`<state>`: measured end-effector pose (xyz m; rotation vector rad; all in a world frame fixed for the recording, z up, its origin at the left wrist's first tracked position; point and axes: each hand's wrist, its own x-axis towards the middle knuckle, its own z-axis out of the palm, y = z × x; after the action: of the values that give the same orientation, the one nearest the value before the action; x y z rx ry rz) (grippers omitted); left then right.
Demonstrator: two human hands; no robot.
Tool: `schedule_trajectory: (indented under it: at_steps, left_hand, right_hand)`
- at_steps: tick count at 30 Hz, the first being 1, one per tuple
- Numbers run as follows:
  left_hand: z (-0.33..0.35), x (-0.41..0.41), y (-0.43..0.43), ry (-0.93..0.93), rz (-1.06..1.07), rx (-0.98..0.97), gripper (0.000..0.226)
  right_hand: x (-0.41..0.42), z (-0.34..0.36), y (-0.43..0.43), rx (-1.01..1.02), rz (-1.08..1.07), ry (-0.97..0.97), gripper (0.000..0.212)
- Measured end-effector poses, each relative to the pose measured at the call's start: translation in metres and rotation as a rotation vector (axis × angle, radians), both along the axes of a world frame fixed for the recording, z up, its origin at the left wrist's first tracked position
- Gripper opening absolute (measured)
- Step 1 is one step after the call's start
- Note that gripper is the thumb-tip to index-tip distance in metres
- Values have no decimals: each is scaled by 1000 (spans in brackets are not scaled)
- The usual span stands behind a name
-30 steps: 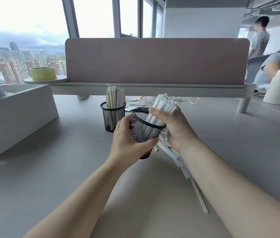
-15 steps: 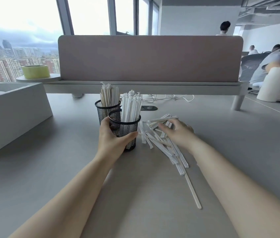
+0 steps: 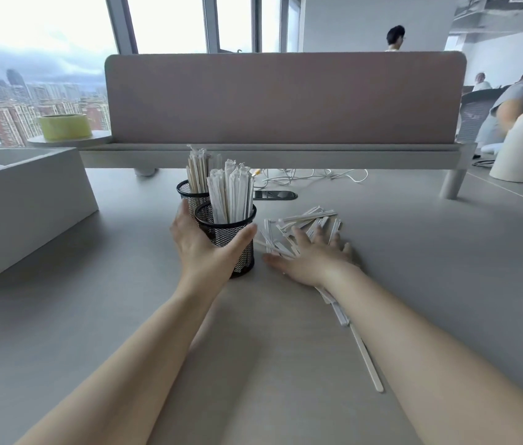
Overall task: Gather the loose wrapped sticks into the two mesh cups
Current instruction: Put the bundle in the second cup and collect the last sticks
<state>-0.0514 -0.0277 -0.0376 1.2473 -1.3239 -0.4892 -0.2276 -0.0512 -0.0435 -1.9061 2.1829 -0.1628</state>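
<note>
Two black mesh cups stand upright on the grey desk. The near cup (image 3: 233,237) holds a bundle of white wrapped sticks (image 3: 231,195). The far cup (image 3: 189,192) behind it holds brownish wrapped sticks (image 3: 198,170). My left hand (image 3: 204,245) grips the near cup from the left and front. A loose pile of wrapped sticks (image 3: 298,226) lies to the right of the cups. My right hand (image 3: 313,258) lies flat on that pile with fingers spread. More sticks (image 3: 364,358) trail toward me, partly hidden under my right forearm.
A pinkish divider panel (image 3: 286,97) on a shelf closes the far side of the desk. A grey box (image 3: 23,207) stands at left, a green tape roll (image 3: 64,126) behind it. White cables (image 3: 311,176) and a dark phone (image 3: 274,195) lie behind the cups. People sit at right.
The near cup, lifted and tilted a second ago while my right hand fed sticks in, now stands on the desk. My right hand moved onto the loose pile and spread flat.
</note>
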Motion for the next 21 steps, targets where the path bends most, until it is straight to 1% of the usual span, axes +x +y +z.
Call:
schedule_trajectory:
  at_steps: [1, 2, 4, 6, 9, 11, 14, 16, 18, 19, 21]
  left_hand:
    - [2, -1, 3, -8, 15, -15, 115]
    - [4, -3, 6, -12, 28, -42, 113]
    - [6, -5, 11, -12, 47, -106, 100]
    - [6, -6, 14, -5, 45, -154, 88]
    - [8, -6, 18, -6, 39, -228, 73]
    - [12, -6, 22, -30, 53, -322, 63]
    - [16, -9, 27, -128, 55, -525, 46]
    - [14, -14, 29, -213, -3, -615, 37]
    - [10, -21, 31, -305, -109, -624, 28]
    - [7, -25, 31, -350, -177, -589, 25]
    - [-3, -31, 30, -461, -293, -458, 25]
  right_hand:
    - [2, -1, -1, -5, 11, 23, 97]
    - [4, -2, -1, -7, 25, 40, 88]
    - [7, -3, -2, -7, 51, 61, 70]
    - [9, -3, -2, -18, 74, 62, 59]
    - [7, -1, 1, -42, 108, 50, 53]
    - [4, -1, 5, -44, 139, 41, 53]
    - [-1, -1, 12, -42, 179, 21, 53]
    - [-5, 0, 20, -43, 190, 3, 53]
    - [-8, 2, 27, -55, 189, -11, 52]
    - [-9, 3, 30, -76, 184, -11, 51]
    - [-9, 8, 33, -145, 167, -3, 44]
